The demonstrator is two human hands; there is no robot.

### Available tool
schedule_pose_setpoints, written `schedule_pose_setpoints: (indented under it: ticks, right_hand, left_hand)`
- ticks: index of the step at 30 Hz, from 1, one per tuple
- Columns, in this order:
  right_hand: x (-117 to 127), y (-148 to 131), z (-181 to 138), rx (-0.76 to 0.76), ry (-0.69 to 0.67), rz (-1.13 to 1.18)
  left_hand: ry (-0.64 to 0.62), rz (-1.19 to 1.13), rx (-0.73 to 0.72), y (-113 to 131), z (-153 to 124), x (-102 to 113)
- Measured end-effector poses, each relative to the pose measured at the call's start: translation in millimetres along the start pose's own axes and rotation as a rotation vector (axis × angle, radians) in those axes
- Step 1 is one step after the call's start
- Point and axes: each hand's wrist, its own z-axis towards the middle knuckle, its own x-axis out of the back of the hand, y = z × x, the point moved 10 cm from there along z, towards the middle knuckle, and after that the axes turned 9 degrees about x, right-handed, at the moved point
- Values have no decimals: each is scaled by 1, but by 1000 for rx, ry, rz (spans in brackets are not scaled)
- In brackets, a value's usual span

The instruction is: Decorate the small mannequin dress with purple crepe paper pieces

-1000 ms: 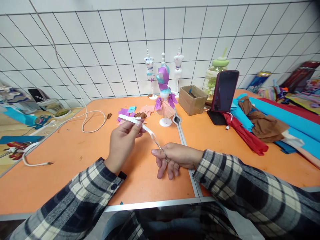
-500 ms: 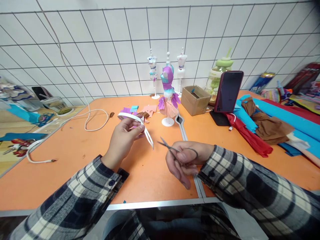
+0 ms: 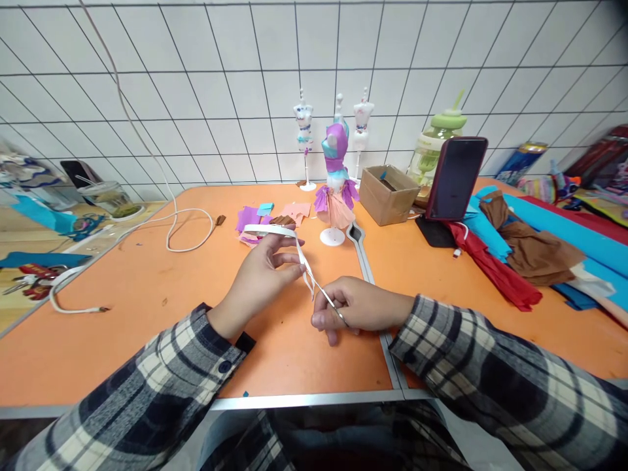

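Obs, head view. Ref pt = dressed mannequin point(image 3: 336, 190) (purple/teal top, pink skirt, white round base), upright on orange tabletop point(image 3: 147, 301).

L hand point(image 3: 262, 275): in front of mannequin, slightly to its left, raised off tabletop. Thumb + fingers pinched shut on white strip point(image 3: 271, 230). Strip loops over top of the fingers, then a tail runs down and right toward R hand.

R hand point(image 3: 360, 306): in front of mannequin, slightly to its right, low over tabletop by the metal seam. Fingers curled closed around small scissors point(image 3: 328, 302); only the thin blades show, pointing up-left. Blade tips meet lower end of strip tail. Blades open vs closed: can't tell, too thin.

Both sleeves plaid.

Surroundings, all rel. to mannequin:
- 2 bare mini mannequins point(image 3: 304, 127) behind it, by tiled wall.
- Scraps point(image 3: 260, 216) (purple, teal, pink, brown) just left, flat on tabletop.
- Cardboard box point(image 3: 390, 193) just right, top open.
- Phone point(image 3: 454, 176) further right, propped upright, screen dark.
- Green-lid bottle point(image 3: 436, 137) right + behind, partly hidden by phone.
- Cloth pile point(image 3: 520, 248) (blue, red, brown) far right.
- White cable point(image 3: 189, 229) well left, looped on tabletop.
- Glass jar point(image 3: 105, 196) far left, on the adjoining surface.
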Motion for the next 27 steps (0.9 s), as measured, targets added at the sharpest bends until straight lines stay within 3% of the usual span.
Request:
schedule_pose_setpoints:
  ticks: [13, 21, 27]
  right_hand:
    - [11, 16, 0, -171, 107, -216]
    - [28, -3, 5, -43, 315, -532]
    - [31, -7, 5, -7, 371, -654]
  left_hand:
    - [-70, -5, 15, -6, -4, -16]
    - [-45, 2, -17, 2, -9, -18]
    - [-37, 3, -47, 6, -13, -22]
